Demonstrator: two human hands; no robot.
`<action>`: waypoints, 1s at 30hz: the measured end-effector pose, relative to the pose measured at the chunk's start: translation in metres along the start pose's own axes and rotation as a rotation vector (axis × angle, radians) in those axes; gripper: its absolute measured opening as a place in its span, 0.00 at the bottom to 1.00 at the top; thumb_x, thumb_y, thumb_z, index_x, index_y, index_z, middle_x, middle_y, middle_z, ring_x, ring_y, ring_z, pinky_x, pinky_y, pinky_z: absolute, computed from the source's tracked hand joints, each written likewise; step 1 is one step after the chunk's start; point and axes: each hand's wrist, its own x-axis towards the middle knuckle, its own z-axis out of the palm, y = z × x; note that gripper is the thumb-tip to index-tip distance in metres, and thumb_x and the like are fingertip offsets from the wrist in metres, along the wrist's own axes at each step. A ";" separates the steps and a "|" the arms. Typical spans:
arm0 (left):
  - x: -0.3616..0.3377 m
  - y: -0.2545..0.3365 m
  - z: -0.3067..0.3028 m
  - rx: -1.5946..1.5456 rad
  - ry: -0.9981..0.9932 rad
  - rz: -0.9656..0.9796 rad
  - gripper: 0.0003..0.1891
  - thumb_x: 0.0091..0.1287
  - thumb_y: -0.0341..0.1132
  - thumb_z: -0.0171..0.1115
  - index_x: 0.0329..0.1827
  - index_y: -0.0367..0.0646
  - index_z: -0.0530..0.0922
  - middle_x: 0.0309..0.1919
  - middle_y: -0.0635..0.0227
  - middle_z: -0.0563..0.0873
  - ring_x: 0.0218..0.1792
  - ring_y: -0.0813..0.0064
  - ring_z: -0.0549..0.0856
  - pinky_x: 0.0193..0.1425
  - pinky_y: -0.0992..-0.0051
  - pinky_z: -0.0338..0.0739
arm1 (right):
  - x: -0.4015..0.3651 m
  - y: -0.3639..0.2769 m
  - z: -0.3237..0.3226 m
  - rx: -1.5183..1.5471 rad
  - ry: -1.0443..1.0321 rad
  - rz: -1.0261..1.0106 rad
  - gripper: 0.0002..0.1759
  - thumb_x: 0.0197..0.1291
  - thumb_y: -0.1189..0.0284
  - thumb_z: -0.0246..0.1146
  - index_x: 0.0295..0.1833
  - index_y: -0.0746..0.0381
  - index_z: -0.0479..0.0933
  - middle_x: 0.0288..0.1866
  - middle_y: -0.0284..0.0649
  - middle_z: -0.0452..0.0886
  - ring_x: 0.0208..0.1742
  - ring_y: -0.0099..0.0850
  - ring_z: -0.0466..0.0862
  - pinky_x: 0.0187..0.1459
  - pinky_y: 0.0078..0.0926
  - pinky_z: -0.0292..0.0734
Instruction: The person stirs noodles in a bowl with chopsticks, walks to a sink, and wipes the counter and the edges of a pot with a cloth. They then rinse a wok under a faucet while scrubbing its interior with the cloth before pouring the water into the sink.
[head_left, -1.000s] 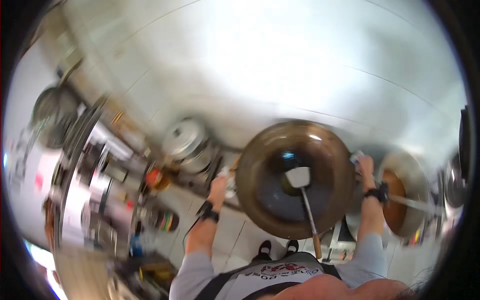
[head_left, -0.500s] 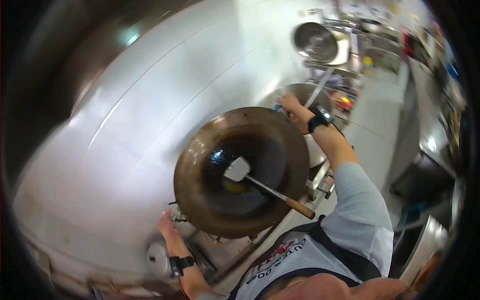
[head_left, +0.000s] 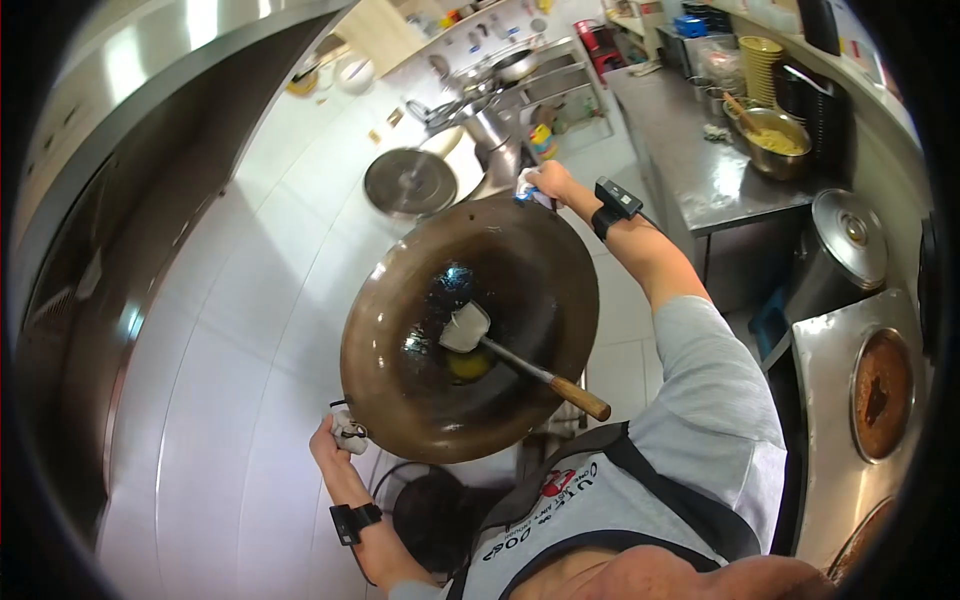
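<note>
A large dark wok [head_left: 530,270] is held between both hands. My left hand [head_left: 328,447] is closed round a cloth [head_left: 349,431] at the wok's lower left rim. My right hand [head_left: 550,181] grips the upper right rim through a blue and white cloth [head_left: 524,186]. Inside the wok lies a spatula [head_left: 466,327], its wooden handle [head_left: 580,397] resting over the near right rim. A little yellowish liquid [head_left: 468,366] shows at the wok's bottom.
Beyond the wok are a round lid [head_left: 410,183] and a metal pot [head_left: 487,128]. A steel counter [head_left: 680,150] at right bears a bowl of yellow food [head_left: 775,143]. A lidded pot [head_left: 848,238] and a pan of brown sauce [head_left: 882,395] stand nearer.
The view has swung right, bringing the counter and its bowl fully into sight. Both hands still grip the wok, which now appears shifted slightly up and left, with the spatula inside.
</note>
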 end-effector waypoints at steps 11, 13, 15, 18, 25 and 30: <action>0.117 -0.165 0.353 0.209 -0.227 -0.214 0.15 0.63 0.33 0.58 0.44 0.27 0.76 0.38 0.54 0.83 0.36 0.60 0.84 0.39 0.63 0.80 | 0.122 0.224 -0.236 -0.157 0.204 0.164 0.23 0.53 0.56 0.63 0.27 0.70 0.78 0.19 0.44 0.77 0.20 0.30 0.76 0.27 0.34 0.71; 0.174 -0.204 0.404 0.189 -0.263 -0.247 0.13 0.61 0.31 0.60 0.42 0.27 0.77 0.36 0.54 0.83 0.34 0.59 0.84 0.37 0.63 0.80 | 0.139 0.269 -0.257 -0.089 0.266 0.186 0.22 0.55 0.58 0.62 0.25 0.69 0.78 0.17 0.39 0.75 0.19 0.27 0.73 0.24 0.33 0.68; 0.203 -0.219 0.460 0.185 -0.280 -0.289 0.12 0.60 0.29 0.61 0.42 0.27 0.77 0.35 0.55 0.83 0.33 0.59 0.84 0.37 0.63 0.80 | 0.156 0.289 -0.278 -0.091 0.278 0.310 0.21 0.56 0.59 0.63 0.25 0.68 0.78 0.17 0.38 0.75 0.18 0.26 0.72 0.22 0.31 0.67; 0.277 -0.269 0.550 0.229 -0.381 -0.298 0.11 0.61 0.30 0.59 0.42 0.29 0.76 0.36 0.55 0.83 0.35 0.59 0.84 0.39 0.61 0.80 | 0.185 0.341 -0.306 0.058 0.342 0.382 0.19 0.55 0.61 0.64 0.24 0.68 0.78 0.18 0.37 0.76 0.17 0.24 0.73 0.18 0.28 0.64; 0.356 -0.282 0.770 0.269 -0.562 -0.279 0.09 0.61 0.30 0.59 0.40 0.33 0.77 0.34 0.57 0.83 0.32 0.62 0.83 0.37 0.63 0.78 | 0.301 0.396 -0.369 -0.119 0.482 0.377 0.19 0.54 0.65 0.65 0.30 0.76 0.78 0.24 0.42 0.79 0.22 0.27 0.75 0.23 0.31 0.68; 0.428 -0.277 0.921 0.386 -0.582 -0.183 0.11 0.58 0.28 0.63 0.39 0.27 0.77 0.32 0.58 0.83 0.31 0.66 0.82 0.36 0.66 0.76 | 0.366 0.402 -0.379 0.140 0.580 0.482 0.17 0.52 0.67 0.66 0.31 0.75 0.79 0.25 0.40 0.79 0.25 0.27 0.75 0.25 0.32 0.68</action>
